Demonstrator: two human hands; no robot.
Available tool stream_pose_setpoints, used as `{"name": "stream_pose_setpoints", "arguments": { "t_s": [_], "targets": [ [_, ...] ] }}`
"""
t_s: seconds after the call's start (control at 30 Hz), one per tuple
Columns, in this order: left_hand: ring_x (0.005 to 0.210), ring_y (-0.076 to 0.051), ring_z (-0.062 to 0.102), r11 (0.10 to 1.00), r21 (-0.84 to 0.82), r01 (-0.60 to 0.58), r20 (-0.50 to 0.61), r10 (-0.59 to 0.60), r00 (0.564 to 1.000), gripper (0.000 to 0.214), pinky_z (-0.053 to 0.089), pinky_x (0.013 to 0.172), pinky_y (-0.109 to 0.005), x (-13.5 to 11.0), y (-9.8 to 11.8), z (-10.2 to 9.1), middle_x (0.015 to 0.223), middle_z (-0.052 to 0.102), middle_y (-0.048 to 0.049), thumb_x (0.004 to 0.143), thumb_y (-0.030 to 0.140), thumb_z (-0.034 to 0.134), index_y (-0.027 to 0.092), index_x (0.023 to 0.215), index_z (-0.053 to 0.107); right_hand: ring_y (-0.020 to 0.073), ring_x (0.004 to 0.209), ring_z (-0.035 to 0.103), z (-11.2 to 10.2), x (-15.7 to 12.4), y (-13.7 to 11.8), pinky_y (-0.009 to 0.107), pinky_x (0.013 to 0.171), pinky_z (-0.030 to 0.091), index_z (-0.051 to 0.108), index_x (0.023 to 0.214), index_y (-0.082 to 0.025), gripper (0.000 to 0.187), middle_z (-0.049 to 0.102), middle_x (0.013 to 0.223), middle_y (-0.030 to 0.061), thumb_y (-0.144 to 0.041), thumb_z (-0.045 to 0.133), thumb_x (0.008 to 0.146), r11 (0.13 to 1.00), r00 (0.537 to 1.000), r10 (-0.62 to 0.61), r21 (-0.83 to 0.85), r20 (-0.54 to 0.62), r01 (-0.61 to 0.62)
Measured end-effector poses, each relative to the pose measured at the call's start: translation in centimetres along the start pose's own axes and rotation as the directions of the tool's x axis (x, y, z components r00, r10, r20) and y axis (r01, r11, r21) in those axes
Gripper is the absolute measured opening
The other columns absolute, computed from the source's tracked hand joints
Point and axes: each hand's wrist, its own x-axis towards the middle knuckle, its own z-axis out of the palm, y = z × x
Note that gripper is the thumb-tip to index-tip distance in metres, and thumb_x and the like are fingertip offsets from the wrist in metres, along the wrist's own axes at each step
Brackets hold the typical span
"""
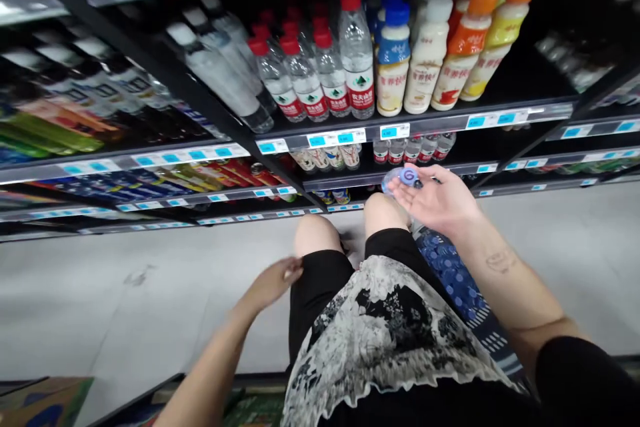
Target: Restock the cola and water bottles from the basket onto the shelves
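My right hand (pixel 440 200) is closed around a clear bottle with a blue cap (pixel 409 177), palm turned up. It hangs in front of the lower shelves, just beyond my right knee. The cap bears a pale swirl mark, and most of the bottle's body is hidden. Beside my left knee, over the black shorts, is my left hand (pixel 277 280), slightly blurred, with its fingers curled in and no object visible in them. Under my right forearm lies a mass of blue-capped bottles (pixel 445 263) in a dark blue container (pixel 493 340).
Ahead, the shelf (pixel 310 140) carries red-capped water bottles (pixel 357 57) and milk drinks with coloured caps (pixel 425 57). Dark drink bottles (pixel 100 80) fill the left bay. Pale floor (pixel 150 293) extends to both sides. A cardboard box (pixel 47 403) sits at the lower left.
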Motion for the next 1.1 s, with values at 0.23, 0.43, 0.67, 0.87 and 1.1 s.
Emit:
{"name": "stream_pose_setpoints", "arguments": {
  "t_s": [0.23,0.43,0.67,0.87,1.1],
  "targets": [
    [0.146,-0.034,0.043,0.812,-0.186,-0.553,-0.449,0.431,0.783,0.105,0.047,0.113,-0.047,5.5,9.0,-0.7,0.163,0.035,-0.0184,0.066,0.055,0.088,0.022,0.153,0.037,0.0218,0.104,0.07,7.0,-5.0,3.9,0.033,0.09,0.061,0.056,0.115,-0.015,0.034,0.068,0.109,0.0147,-0.018,0.056,0.081,0.964,0.899,0.245,-0.192,0.362,-0.185],
    [0.099,-0.026,0.07,0.736,-0.39,-0.554,-0.615,0.239,0.751,0.066,0.059,0.091,-0.041,3.3,12.0,2.5,0.111,0.071,-0.0122,0.068,0.043,0.082,0.014,0.121,0.055,0.0262,0.097,0.072,8.7,-5.9,4.2,0.038,0.091,0.058,0.057,0.112,-0.014,0.034,0.072,0.103,0.0166,-0.031,0.059,0.084,0.853,0.783,0.315,-0.521,0.536,0.013],
    [0.09,-0.02,0.068,0.642,-0.665,-0.381,-0.43,0.088,0.899,0.058,0.055,0.084,-0.032,-3.3,14.1,2.9,0.108,0.071,-0.0095,0.073,0.041,0.081,0.014,0.119,0.058,0.0221,0.111,0.066,4.0,-1.6,6.6,0.035,0.097,0.052,0.061,0.129,-0.024,0.048,0.07,0.121,0.0072,-0.051,0.067,0.089,0.657,0.798,-0.182,-0.533,0.575,0.534],
    [0.078,-0.014,0.061,0.433,-0.86,-0.27,-0.257,0.09,0.962,0.067,0.048,0.069,-0.024,-5.7,14.4,2.9,0.098,0.07,-0.0075,0.067,0.046,0.086,0.013,0.118,0.058,0.0225,0.117,0.064,1.8,-1.3,10.1,0.037,0.104,0.051,0.056,0.127,-0.027,0.066,0.068,0.127,0.0065,-0.043,0.09,0.072,0.611,0.815,-0.183,-0.585,0.551,0.533],
    [0.033,-0.004,0.023,-0.153,-0.96,0.234,0.089,0.624,0.776,0.096,0.016,0.039,-0.022,-7.1,14.0,4.8,0.056,0.059,-0.0013,0.065,0.086,0.052,0.005,0.116,0.058,0.0169,0.068,0.066,1.9,-4.8,10.0,0.02,0.038,0.042,0.057,0.129,-0.024,0.069,0.071,0.115,0.0102,-0.064,0.081,0.078,0.711,0.763,0.108,-0.586,0.638,0.389]
  ]
}}
